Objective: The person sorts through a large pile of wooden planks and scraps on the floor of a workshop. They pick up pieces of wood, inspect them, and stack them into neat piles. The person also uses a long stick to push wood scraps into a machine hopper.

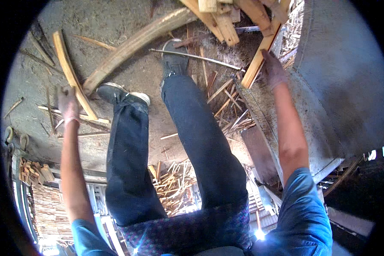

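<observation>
My left hand (68, 103), in a pale glove, is closed at the edge of a long, slightly curved wooden strip (67, 64). The strip slants above the dirt floor, left of my shoes. On the right, my gloved right hand (274, 70) grips the side of a straight wooden board (255, 68), with the thumb at its edge. Part of its grip is hidden behind the board. The board's far end runs up beside a heap of cut wood pieces (226, 25).
A large curved timber (136, 47) lies ahead of my shoes (175, 55). A thin rod (200, 57) crosses near my right foot. Splintered offcuts (232, 102) litter the ground by a big metal sheet housing (341, 81) at right. Metal hooks (24, 141) are at far left.
</observation>
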A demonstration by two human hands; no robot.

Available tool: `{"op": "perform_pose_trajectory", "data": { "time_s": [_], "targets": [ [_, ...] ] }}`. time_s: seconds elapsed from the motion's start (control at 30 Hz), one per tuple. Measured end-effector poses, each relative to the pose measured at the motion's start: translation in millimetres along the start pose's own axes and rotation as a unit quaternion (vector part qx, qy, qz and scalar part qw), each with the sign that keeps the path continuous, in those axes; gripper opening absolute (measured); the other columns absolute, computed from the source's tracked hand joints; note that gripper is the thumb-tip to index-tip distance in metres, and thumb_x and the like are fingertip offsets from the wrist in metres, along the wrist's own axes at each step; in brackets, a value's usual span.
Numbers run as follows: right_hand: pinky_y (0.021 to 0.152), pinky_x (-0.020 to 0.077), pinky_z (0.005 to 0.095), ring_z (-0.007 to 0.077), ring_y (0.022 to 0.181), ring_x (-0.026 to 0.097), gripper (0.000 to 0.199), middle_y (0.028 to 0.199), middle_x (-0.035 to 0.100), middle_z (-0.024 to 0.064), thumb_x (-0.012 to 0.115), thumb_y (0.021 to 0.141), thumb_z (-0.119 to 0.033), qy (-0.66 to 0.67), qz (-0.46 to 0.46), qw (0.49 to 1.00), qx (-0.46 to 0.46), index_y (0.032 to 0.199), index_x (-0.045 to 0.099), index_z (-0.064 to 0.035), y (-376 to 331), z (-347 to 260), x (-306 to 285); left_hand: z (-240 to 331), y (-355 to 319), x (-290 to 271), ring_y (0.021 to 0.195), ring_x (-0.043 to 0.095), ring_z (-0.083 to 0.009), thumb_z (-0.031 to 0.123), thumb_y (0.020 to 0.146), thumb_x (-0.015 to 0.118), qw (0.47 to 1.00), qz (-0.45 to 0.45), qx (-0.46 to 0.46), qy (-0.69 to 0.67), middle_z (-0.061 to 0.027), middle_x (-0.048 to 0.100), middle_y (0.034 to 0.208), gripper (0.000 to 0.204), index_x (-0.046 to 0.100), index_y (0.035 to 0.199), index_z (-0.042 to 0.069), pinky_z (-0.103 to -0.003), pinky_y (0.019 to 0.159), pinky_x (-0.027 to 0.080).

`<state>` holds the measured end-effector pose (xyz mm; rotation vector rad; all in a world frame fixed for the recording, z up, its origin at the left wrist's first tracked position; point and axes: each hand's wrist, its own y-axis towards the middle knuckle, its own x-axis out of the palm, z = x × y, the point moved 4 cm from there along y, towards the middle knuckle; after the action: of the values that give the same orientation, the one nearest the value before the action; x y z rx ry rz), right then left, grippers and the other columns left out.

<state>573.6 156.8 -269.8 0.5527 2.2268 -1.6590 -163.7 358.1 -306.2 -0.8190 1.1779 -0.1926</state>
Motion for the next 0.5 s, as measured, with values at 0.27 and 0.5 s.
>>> {"op": "perform_pose_trajectory", "data": {
  "time_s": [0.27,0.5],
  "targets": [
    [0.1,0.0515,0.0489,0.0327,0.111,0.064,0.062,0.123,0.064,0.014,0.061,0.097,-0.05,0.51,-0.072,0.856,0.042,0.136,0.051,-0.0042,-170.1,-48.5,91.5,109.3,-179.1,22.3,0.118,0.061,-0.0285,0.023,0.1,0.061,0.95,-0.241,0.132,-0.147,-0.0148,0.067,0.122,0.028,0.068,0.12,0.005,-0.033,0.106,0.043],
    [0.1,0.0523,0.0423,0.0259,0.111,0.064,0.065,0.119,0.066,0.01,0.069,0.092,-0.05,0.502,-0.217,0.835,0.052,0.133,0.054,-0.0013,-268.8,-119.3,178.7,224.7,-260.8,-15.3,0.118,0.06,-0.0182,0.024,0.093,0.069,0.809,-0.47,0.145,-0.321,-0.0158,0.067,0.126,0.054,0.055,0.138,-0.002,-0.032,0.104,0.045]
  ]
}}
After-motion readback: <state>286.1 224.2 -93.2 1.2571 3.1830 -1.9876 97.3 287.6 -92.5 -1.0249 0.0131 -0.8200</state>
